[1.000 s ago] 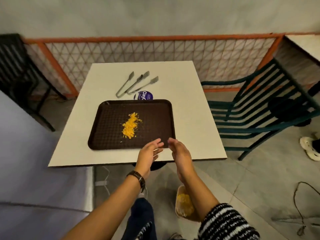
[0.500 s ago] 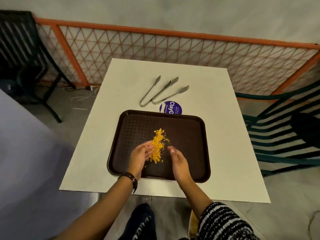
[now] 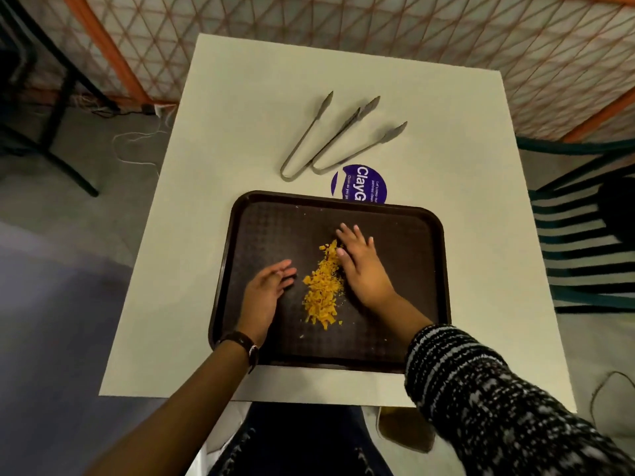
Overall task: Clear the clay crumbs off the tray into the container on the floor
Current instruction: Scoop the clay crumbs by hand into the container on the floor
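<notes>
Fingers [image 3: 288, 269] of the left hand [image 3: 266, 290]: straight and loose, gripping nothing. The hand stands on its little-finger edge on the tray, palm turned toward the crumbs, with a narrow gap between them.
Fingers [image 3: 347, 233] of the right hand [image 3: 364, 269]: spread and flat, holding nothing. Palm down on the tray, with the thumb side touching the far end of the pile.
Clay crumbs [image 3: 324, 286]: one long yellow-orange heap near the middle of the tray, between the two hands. A few stray bits lie just beside it.
Tray [image 3: 405, 242]: dark brown and textured, lying flat on the near half of the table.
Container [image 3: 405, 431]: on the floor below the table's near edge, only partly in view and dim.
Table [image 3: 240, 115]: white and square.
Tongs [image 3: 305, 139]: two metal pairs side by side beyond the tray, apart from it.
Sticker [image 3: 360, 183]: round and purple, its near part hidden by the tray's far rim.
Watch [image 3: 245, 345]: dark strap on the left wrist.
Sleeve [image 3: 481, 389]: black-and-white knit on the right arm.
Chair [image 3: 584, 235]: green, slatted — to the right of the table.
Fence [image 3: 120, 63]: orange-framed mesh behind the table.
</notes>
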### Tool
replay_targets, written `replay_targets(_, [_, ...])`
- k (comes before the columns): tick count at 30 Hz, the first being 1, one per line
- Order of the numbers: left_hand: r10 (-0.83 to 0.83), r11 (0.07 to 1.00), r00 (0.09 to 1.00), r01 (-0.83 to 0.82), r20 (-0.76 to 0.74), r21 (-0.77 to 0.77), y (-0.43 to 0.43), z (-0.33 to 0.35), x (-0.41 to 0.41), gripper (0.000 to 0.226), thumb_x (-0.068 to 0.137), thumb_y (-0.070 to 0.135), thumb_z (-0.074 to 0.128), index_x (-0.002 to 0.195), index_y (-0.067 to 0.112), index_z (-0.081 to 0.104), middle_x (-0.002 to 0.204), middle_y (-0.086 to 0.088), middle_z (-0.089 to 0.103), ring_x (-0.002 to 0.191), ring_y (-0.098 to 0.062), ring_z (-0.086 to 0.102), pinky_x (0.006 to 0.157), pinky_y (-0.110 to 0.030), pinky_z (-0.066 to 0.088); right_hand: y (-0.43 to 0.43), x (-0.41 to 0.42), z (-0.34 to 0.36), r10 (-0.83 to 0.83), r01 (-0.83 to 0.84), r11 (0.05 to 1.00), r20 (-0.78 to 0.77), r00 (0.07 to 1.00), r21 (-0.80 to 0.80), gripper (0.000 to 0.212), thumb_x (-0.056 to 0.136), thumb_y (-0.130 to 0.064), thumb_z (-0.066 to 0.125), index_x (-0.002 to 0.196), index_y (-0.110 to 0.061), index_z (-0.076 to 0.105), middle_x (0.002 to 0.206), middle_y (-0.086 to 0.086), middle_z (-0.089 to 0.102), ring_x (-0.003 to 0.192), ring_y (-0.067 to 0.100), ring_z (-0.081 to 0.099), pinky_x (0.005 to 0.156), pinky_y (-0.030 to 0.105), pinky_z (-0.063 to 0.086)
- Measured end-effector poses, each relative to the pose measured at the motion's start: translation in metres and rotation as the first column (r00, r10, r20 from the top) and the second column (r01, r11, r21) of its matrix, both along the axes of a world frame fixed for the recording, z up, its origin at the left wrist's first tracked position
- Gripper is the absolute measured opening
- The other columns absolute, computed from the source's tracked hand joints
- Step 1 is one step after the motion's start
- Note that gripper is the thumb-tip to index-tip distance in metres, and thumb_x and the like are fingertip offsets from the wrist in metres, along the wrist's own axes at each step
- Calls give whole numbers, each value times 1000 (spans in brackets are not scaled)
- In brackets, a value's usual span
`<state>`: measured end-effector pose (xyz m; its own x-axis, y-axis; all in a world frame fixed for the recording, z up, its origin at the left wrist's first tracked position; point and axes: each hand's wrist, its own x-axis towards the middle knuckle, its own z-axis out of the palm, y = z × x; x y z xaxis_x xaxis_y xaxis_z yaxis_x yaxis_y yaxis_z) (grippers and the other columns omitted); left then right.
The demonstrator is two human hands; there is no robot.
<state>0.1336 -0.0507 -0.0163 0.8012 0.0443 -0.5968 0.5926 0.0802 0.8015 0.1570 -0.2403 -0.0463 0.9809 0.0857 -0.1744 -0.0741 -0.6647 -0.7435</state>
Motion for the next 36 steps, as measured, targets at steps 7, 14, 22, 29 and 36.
replay_targets(7, [24, 1000, 998, -24, -52, -7, 10, -12, -5, 28, 94, 9, 40, 115, 5, 59, 114, -14, 63, 100, -21, 61, 86, -21, 46, 0, 26, -28, 73, -71, 996, 34, 997, -60, 52, 97, -36, 29, 144, -13, 35, 155, 1, 28, 143, 5, 9, 119, 38, -7])
replay_targets(14, [56, 998, 997, -58, -48, -34, 14, -21, -12, 28, 94, 5, 40, 114, 4, 59, 113, -15, 63, 97, -16, 63, 80, -11, 51, 14, -14, -36, 412, -413, 911, 54, 910, -3, 59, 98, -44, 23, 139, -6, 42, 150, 7, 36, 143, 14, 21, 120, 27, -1])
replay_targets(22, [85, 993, 993, -90, -77, -71, 13, -16, -9, 26, 95, 10, 39, 111, 9, 60, 107, -8, 64, 95, -14, 63, 84, -19, 50, 7, -42, -23, 70, -77, 991, 70, 995, 110, 69, 96, -54, 19, 133, -5, 50, 144, 5, 44, 140, 10, 28, 120, 33, 12])
replay_targets(29, [100, 991, 993, -105, -70, -82, 14, -14, -11, 29, 95, 14, 39, 115, 8, 59, 105, -5, 66, 98, -17, 63, 93, -27, 47, 0, -80, -14, 212, -204, 933, -7, 977, -295, 106, 72, -76, 48, 150, -16, 10, 159, 3, -6, 146, 17, -14, 116, 45, -18])
replay_targets(36, [101, 994, 992, -104, -73, -43, 15, -11, -14, 27, 96, 16, 38, 113, 14, 59, 112, -9, 64, 102, -18, 62, 96, -29, 46, 38, -80, -26, 350, -293, 806, 15, 937, -515, 113, 71, -78, 48, 150, -18, -5, 159, 7, -9, 147, 22, -10, 110, 58, -16])
